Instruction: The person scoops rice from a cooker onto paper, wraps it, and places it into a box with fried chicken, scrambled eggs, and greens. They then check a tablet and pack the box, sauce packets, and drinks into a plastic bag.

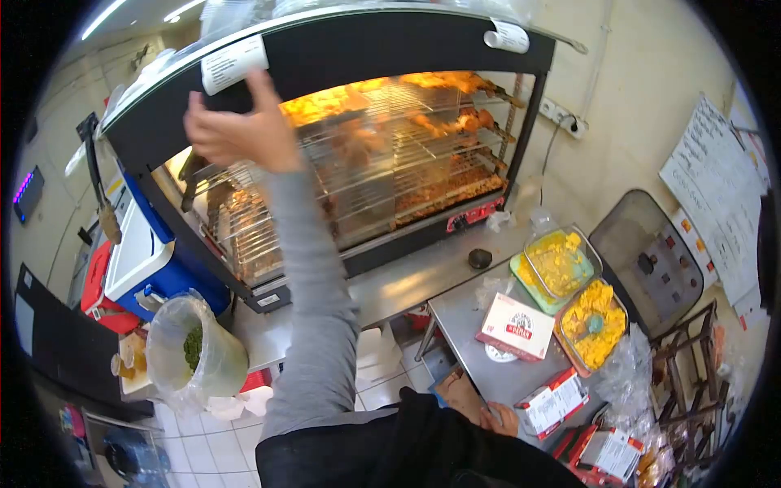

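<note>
My left hand (244, 134) is raised in front of a glass-fronted food warmer, its fingers apart. One fingertip is at the lower edge of a printed paper slip (234, 63) on the warmer's black top frame (366, 45). My right hand (499, 420) is low beside the metal table, partly hidden by my dark clothing. Its fingers are curled, with a thin object perhaps between them that I cannot make out. Closest to it is a red and white box (553, 403) with a printed slip on it.
Wire racks (390, 163) with browned food fill the lit warmer. Another slip (506, 37) curls at its right. Tubs of yellow food (592, 325), a white box (517, 325) and plastic bags (626, 382) stand at right. At left are a lined bucket (224, 358) and a blue cooler (183, 272).
</note>
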The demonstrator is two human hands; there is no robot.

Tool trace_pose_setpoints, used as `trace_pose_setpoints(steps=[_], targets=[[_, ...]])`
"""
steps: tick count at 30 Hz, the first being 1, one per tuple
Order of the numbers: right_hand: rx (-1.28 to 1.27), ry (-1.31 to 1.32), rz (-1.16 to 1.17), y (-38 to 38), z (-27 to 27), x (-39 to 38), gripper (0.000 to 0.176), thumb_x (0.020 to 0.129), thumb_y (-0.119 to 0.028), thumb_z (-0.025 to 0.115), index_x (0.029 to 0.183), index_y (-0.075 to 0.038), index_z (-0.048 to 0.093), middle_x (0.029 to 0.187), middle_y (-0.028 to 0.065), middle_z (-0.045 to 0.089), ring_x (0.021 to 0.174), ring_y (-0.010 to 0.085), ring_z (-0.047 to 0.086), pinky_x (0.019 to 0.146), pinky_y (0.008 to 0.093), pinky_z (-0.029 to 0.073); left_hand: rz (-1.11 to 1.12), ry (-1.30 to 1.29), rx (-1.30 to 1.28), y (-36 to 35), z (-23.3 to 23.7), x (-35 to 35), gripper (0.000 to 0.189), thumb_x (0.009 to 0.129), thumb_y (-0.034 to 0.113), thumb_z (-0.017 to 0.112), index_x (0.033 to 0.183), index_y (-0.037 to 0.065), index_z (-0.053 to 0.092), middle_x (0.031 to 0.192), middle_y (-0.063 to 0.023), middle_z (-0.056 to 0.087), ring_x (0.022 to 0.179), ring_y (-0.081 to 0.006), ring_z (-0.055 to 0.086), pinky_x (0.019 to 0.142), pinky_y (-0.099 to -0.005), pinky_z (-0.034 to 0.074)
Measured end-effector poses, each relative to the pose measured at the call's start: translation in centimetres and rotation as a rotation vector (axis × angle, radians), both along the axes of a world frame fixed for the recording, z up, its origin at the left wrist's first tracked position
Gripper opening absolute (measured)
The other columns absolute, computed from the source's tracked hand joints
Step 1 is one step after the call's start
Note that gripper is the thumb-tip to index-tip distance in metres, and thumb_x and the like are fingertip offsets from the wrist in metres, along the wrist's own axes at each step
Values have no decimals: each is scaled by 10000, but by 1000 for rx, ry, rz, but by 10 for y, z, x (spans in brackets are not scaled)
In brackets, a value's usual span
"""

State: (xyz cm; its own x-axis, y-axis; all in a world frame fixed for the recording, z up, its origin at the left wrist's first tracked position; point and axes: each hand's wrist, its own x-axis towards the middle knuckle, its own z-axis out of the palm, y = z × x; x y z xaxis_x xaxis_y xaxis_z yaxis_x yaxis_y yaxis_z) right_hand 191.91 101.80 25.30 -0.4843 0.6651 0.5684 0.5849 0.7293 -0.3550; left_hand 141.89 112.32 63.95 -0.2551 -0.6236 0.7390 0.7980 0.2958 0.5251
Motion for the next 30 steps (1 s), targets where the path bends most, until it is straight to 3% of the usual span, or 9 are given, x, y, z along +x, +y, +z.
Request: trace_pose_setpoints(steps=[4,6,12,14,15,16,20,24,30], targets=[[-80,50,-52,-4,34,-6,292,618,17,678,885,-97,652,990,68,612,907,270,588,752,366,447,-65,-301,-197,2,32,-48,750,666,701,601,920,-5,604,1102,-134,413,1078,-317,274,925,-507,162],[-73,51,-49,-6,51,-6,276,623,17,675,879,-83,646,987,76,611,904,272,589,745,364,452,51,-175,-250,7,28,-40,702,673,636,650,888,-32,643,1049,-143,517,1032,-326,412,903,-515,270],[-21,117,-298,-40,67,40,195,652,29,646,829,-48,618,876,78,629,844,280,593,683,383,443,-1397,-72,-131,-16,-51,122,237,804,104,652,986,-34,588,928,-110,618,788,-182,607,682,-288,500],[301,106,-684,-64,48,87,185,708,16,605,881,-43,636,795,93,628,795,269,573,653,387,403,-1313,190,-973,-17,-120,191,315,756,141,712,997,10,560,1047,-107,563,967,-207,548,833,-369,450],[282,0,-1015,-79,70,101,226,760,-10,586,971,-55,652,805,88,613,829,250,552,705,368,381,-1800,318,-1061,-8,-160,237,428,704,177,765,1050,26,565,1124,-119,541,1087,-219,494,920,-380,397],[289,18,-1337,-95,71,120,284,794,-27,576,1065,-71,647,879,96,593,882,253,535,769,359,368,-2217,-138,-1327,-21,-208,290,521,671,192,798,1108,38,560,1099,-134,564,1079,-220,516,927,-366,404],[308,358,-1752,-176,56,228,369,765,-57,625,1129,-116,631,1068,122,535,995,275,491,889,385,375,-3202,-180,-1819,-86,-302,459,306,772,146,694,1018,21,560,930,-106,629,890,-214,618,785,-344,475],[196,321,-1966,-235,48,316,363,741,-147,654,1101,-151,611,1126,104,526,1047,274,484,885,390,380,-2809,1143,-1797,-138,-304,578,215,782,101,548,995,71,550,812,-202,617,782,-367,597,688,-448,468],[-525,1176,-1367,-232,40,422,423,846,-379,606,1119,-63,538,1054,64,571,975,198,536,620,364,493,-2148,1469,-2058,-152,-314,774,770,710,43,565,1387,185,228,702,-169,604,612,-346,604,515,-453,449]])
